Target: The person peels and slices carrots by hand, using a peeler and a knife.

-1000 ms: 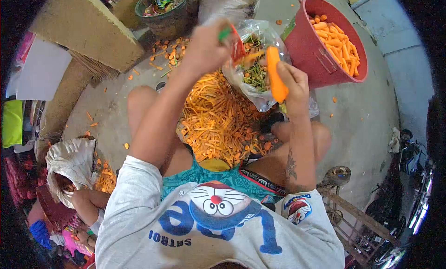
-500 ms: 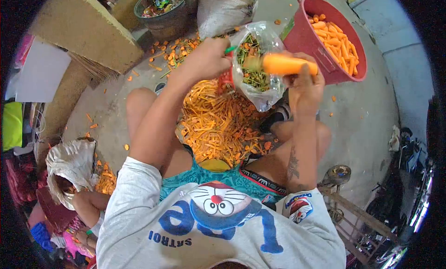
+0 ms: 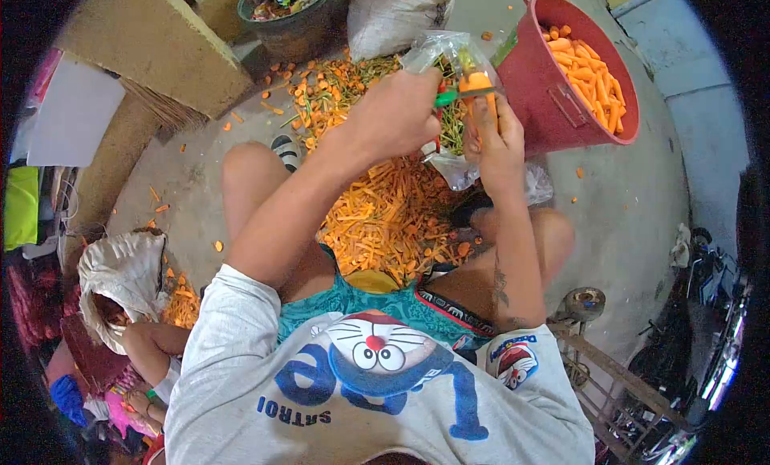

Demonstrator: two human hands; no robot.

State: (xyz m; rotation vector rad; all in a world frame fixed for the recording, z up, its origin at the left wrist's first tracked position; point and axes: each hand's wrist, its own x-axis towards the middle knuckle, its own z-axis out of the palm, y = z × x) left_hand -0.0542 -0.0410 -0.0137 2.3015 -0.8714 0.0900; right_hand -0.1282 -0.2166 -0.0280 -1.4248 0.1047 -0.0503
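Observation:
My left hand (image 3: 401, 112) is closed around the green handle of a knife (image 3: 446, 98). Its thin blade lies across the upper part of an orange carrot (image 3: 476, 81), close to the stem end. Fingers of my right hand (image 3: 499, 136) are wrapped around the carrot's lower part and hide much of it. Just behind and below both hands is a clear plastic bag (image 3: 433, 44) with green stem trimmings inside. Between my legs a heap of carrot peelings (image 3: 385, 224) covers the floor.
A red tub (image 3: 537, 104) full of carrots (image 3: 589, 76) stands at the right. Farther back are a dark bin (image 3: 289, 36) and a white sack (image 3: 393, 20). Carrot ends and stems (image 3: 321, 88) lie scattered. Another person's leg (image 3: 152, 345) shows at lower left, near a pale sack (image 3: 120, 264).
The knife has moved right and its blade now meets the carrot. The carrot has turned from lying sideways to pointing upward, and my right hand has shifted a little left.

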